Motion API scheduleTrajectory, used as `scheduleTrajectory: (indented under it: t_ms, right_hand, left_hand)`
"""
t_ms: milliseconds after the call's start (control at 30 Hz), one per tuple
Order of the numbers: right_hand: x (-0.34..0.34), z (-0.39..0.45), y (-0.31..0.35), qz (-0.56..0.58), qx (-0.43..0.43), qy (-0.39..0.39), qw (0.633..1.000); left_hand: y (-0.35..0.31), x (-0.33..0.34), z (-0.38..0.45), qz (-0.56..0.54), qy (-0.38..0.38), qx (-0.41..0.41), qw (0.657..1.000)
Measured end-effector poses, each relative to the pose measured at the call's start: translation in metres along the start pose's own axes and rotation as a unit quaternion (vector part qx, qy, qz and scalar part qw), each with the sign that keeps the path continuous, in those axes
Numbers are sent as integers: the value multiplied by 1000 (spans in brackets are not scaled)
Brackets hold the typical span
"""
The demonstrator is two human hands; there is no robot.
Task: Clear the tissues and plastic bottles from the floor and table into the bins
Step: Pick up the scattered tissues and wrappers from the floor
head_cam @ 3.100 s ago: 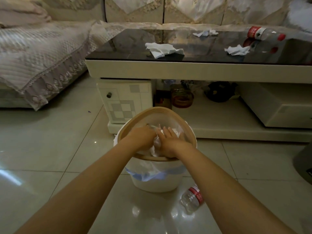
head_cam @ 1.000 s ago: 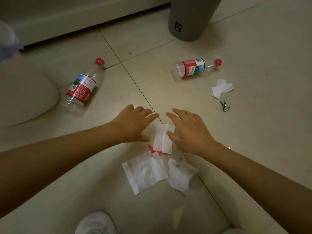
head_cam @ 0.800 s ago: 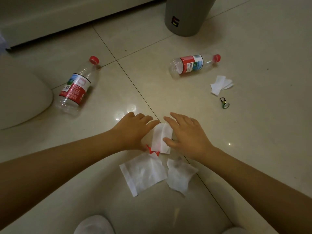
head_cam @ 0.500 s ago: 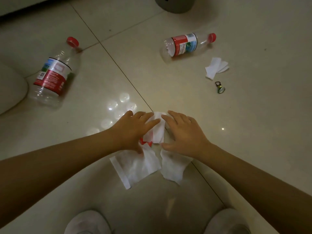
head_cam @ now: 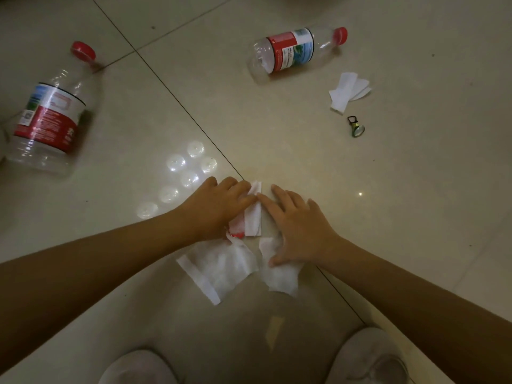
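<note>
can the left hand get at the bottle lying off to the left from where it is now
Probably yes. The left hand rests on the folded tissue, and only bare floor tile lies between it and the large plastic bottle. It would likely need an arm stretch.

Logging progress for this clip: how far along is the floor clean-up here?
Nothing in view looks binned. In hand: left hand and right hand press on the tissues. Left: two bottles, folded tissue. No bin in view.
</note>
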State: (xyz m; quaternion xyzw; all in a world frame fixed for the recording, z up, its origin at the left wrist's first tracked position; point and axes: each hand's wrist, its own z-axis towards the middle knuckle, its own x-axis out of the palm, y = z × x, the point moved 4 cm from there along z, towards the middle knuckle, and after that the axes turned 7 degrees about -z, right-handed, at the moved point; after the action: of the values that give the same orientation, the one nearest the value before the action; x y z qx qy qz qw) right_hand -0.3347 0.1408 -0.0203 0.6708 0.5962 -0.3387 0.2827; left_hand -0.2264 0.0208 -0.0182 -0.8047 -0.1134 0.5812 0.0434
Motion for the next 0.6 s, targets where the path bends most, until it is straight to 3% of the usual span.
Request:
scheduleTrajectory:
  t_ms: [167, 267, 400, 600]
  right_hand:
    - [-5, 4, 4, 13, -4, -29, 999]
    - [-10, 7, 1, 34, -4, -49, 998]
    - [-14, 11, -5, 97, 1, -74, 993]
    - [-12, 20, -15, 159, 27, -93, 983]
  left_hand:
    - [0, 0, 4, 3, -70, 49, 996]
    - [3, 2, 8, -5, -51, 43, 998]
    - [10, 1, 12, -2, -20, -5, 1000]
    - [38, -13, 6, -9, -74, -91, 993]
